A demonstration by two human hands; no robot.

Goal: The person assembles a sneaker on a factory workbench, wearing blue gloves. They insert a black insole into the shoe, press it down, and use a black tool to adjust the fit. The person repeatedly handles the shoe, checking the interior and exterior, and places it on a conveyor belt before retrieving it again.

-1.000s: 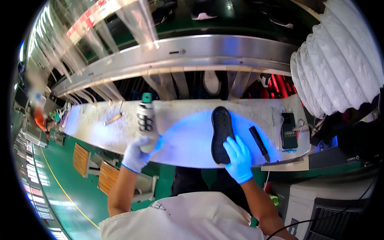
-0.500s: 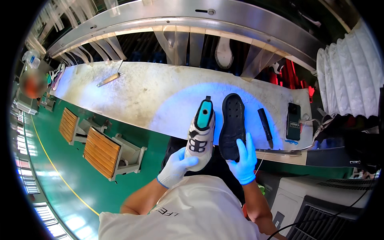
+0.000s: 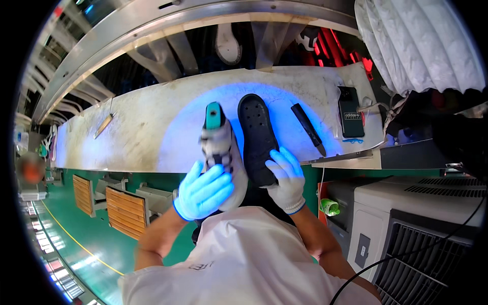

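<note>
A white-and-grey shoe upper with black straps, stretched over a teal-topped form [image 3: 223,147], is standing at the table's near edge, its toe end pointing toward the person; beside it on the right a black, foot-shaped sole with small round holes [image 3: 255,137] is lying open side up. The upper is probably feeling firm and fairly heavy because of the form, so its sides are offering the surest hold; the sole is likely being light, bendy and hard to damage, best taken by its rim. The white-gloved left hand [image 3: 206,193] is spreading nearly straight fingers across the upper, though whether it is gripping I cannot tell; the white-gloved right hand [image 3: 287,178] is curling its fingers over the sole's near right edge and holding it. Around them, the long, pale, scuffed table [image 3: 152,122] is bearing one black pen-shaped tool [image 3: 307,128], one dark rectangular phone [image 3: 351,114] and one slim wooden-handled tool [image 3: 103,126], while two slatted wooden tops [image 3: 124,211] are standing beyond, at left
</note>
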